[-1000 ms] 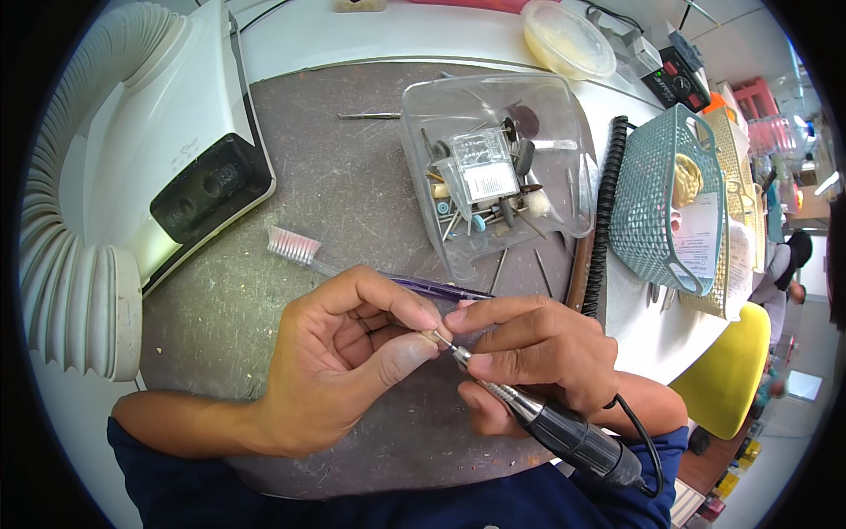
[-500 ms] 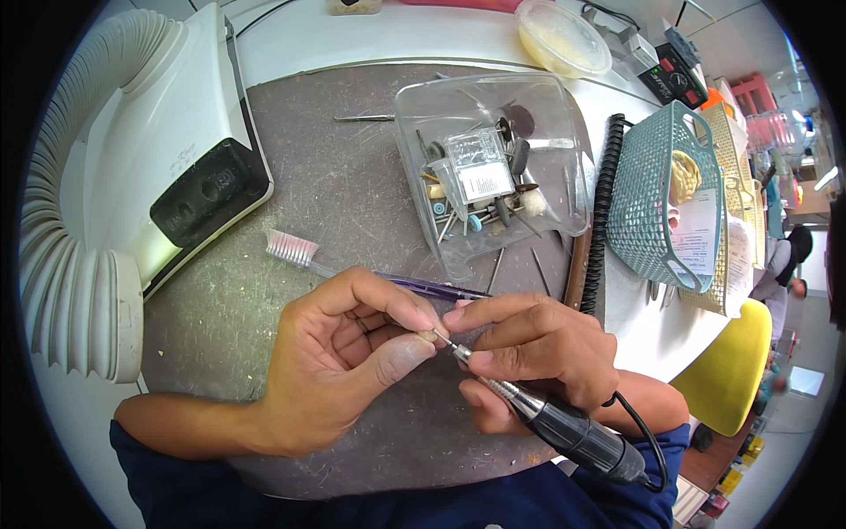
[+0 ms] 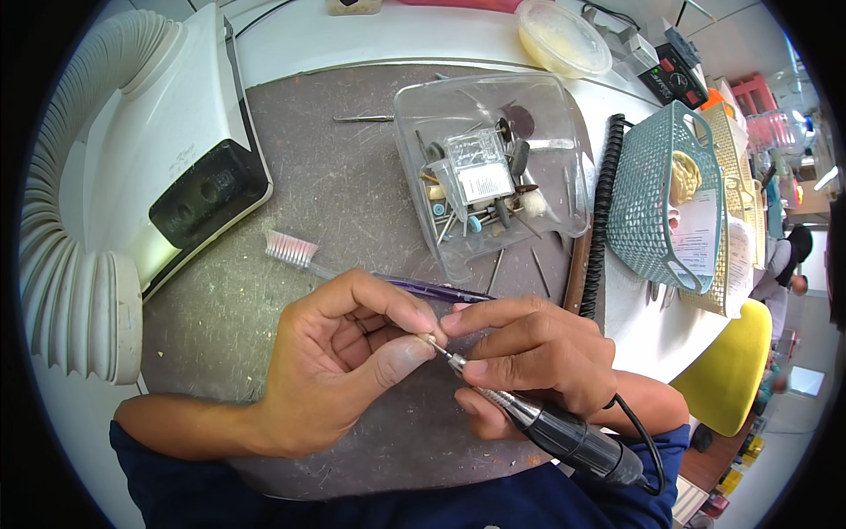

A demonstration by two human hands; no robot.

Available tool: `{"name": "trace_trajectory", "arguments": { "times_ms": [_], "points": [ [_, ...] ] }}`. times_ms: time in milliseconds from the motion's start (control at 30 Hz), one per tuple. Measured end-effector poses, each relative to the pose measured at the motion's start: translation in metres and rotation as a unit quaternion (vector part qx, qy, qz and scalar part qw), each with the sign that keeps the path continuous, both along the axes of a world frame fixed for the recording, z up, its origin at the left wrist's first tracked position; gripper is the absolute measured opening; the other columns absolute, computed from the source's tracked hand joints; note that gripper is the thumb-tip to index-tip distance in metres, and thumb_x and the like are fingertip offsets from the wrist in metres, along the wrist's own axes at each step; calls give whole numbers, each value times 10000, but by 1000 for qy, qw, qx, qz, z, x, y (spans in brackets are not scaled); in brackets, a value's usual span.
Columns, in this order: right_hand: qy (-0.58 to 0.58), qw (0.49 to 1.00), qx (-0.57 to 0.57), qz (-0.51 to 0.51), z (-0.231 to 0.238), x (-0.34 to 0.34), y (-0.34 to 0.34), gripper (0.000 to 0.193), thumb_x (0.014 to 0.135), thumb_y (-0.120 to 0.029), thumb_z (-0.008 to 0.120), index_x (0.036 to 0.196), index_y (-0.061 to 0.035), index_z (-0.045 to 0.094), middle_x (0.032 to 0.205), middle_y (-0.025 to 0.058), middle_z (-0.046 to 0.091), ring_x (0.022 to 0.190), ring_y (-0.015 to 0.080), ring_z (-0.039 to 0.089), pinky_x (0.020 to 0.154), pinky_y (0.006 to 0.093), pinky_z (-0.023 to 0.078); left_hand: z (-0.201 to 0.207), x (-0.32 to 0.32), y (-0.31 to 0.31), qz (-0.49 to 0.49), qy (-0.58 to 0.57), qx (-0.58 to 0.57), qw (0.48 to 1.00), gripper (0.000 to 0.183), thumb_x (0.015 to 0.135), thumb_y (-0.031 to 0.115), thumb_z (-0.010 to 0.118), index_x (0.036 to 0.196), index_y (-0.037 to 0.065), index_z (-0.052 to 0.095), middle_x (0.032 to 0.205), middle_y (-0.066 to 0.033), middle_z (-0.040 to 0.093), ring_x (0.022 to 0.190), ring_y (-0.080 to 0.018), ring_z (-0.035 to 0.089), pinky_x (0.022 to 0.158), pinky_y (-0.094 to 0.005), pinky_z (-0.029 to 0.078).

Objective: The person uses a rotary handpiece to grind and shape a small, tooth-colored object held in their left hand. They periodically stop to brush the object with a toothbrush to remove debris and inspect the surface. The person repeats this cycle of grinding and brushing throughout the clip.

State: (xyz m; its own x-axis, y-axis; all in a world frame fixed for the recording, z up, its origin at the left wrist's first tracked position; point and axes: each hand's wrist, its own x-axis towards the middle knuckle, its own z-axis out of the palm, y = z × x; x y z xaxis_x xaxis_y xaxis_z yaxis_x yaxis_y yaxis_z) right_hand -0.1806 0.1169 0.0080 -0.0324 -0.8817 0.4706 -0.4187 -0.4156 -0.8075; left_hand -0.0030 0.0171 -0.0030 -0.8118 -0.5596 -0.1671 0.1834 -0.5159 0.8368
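Between thumb and forefinger, my left hand pinches a small tooth-coloured piece, mostly hidden by the fingertips; it looks like a dental crown. My right hand grips a black and silver rotary handpiece like a pen. Its thin bur points up and left, with the tip at the small piece. Whether the tip is touching cannot be made out. Just beyond both hands a toothbrush with a clear and purple handle lies on the dark work board.
A clear plastic tray of burs and polishing wheels stands beyond my hands. At left is a white suction unit with a ribbed hose. Baskets and a coiled cord stand at right. Metal tools lie around the tray.
My right hand and the handpiece have shifted slightly left, bringing the bur closer in at the piece. My left hand holds almost the same position.
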Motion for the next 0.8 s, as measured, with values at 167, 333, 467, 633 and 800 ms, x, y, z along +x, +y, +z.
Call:
{"name": "trace_trajectory", "arguments": {
  "times_ms": [167, 333, 467, 633, 800],
  "points": [
    [7, 1000, 4, 2, 0, -1, 0, 271, 675, 30, 801, 905, 9, 658, 821, 119, 671, 907, 291, 704, 782, 355, 588, 2, -1, 0, 4, -16, 1, 1000, 189, 881, -47, 640, 1004, 35, 522, 989, -108, 606, 932, -160, 629, 869, -300, 517],
    [6, 1000, 8, 0, 1, -1, 0, 273, 675, 29, 800, 908, 10, 660, 828, 124, 672, 906, 291, 706, 780, 353, 588, 2, -1, 0, 4, -13, 1, 1000, 189, 882, -47, 639, 1004, 36, 521, 986, -110, 606, 927, -160, 629, 864, -302, 519],
    [5, 1000, 12, -1, 1, -2, 0, 270, 678, 31, 799, 910, 10, 660, 830, 124, 673, 907, 291, 706, 775, 355, 588, 2, -2, -1, 0, -11, -1, 1000, 184, 886, -42, 638, 1005, 35, 521, 982, -108, 605, 924, -161, 628, 856, -305, 522],
    [6, 1000, 13, 0, 1, -2, 0, 269, 684, 26, 801, 912, 9, 658, 826, 119, 673, 911, 292, 706, 771, 352, 588, -5, 1, -1, 1, 28, 1, 1000, 140, 908, -50, 615, 1034, -22, 561, 1030, -136, 637, 1016, -169, 638, 939, -306, 516],
    [12, 1000, 2, 1, -1, -3, 0, 282, 688, 18, 803, 926, 4, 653, 836, 121, 675, 921, 292, 706, 774, 350, 588, 0, -1, -1, 1, 0, -2, 1000, 168, 893, -61, 619, 1014, 14, 529, 996, -123, 621, 958, -164, 636, 892, -308, 521]
  ]
}}
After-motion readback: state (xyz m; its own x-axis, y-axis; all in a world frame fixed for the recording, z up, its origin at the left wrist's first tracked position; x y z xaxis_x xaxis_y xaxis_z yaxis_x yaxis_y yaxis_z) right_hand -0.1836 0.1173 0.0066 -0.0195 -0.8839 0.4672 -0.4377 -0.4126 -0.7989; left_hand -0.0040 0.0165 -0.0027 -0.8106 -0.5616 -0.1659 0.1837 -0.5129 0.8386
